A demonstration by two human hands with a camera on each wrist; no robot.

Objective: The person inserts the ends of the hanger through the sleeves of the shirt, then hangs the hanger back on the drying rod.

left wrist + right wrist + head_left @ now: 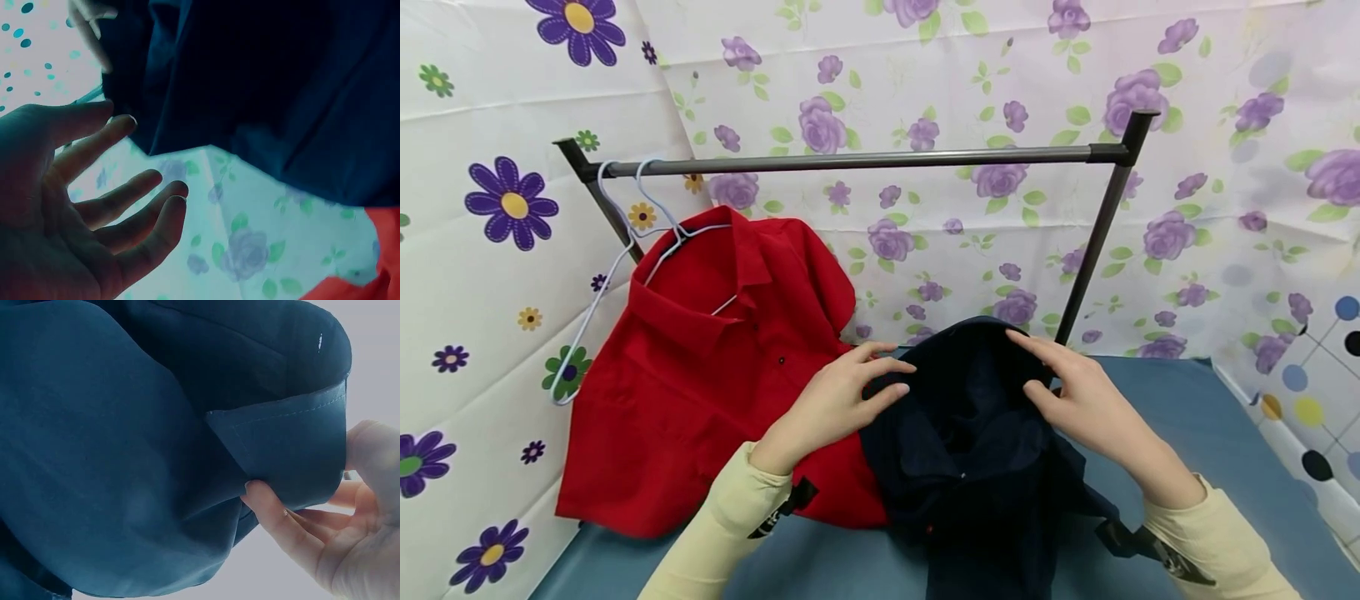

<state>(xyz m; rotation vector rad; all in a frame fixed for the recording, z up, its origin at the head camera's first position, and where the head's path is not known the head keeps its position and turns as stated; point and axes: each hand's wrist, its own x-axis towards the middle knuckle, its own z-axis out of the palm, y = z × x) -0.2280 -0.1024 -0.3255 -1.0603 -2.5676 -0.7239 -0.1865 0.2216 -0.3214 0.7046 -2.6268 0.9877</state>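
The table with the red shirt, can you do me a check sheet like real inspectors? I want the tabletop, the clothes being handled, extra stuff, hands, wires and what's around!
Surface: blue-grey tabletop, partly covered by clothes.
Job's things: navy garment between the hands, its collar standing open.
Clutter: red shirt on a hanger; a bare hanger to its left.
Hands: right hand grips the collar; left hand is beside it, fingers loosely bent, contact unclear.
Cables: nothing seen; only black straps at the wrists.
Surroundings: dark metal rack holding both hangers; flowered cloth behind.
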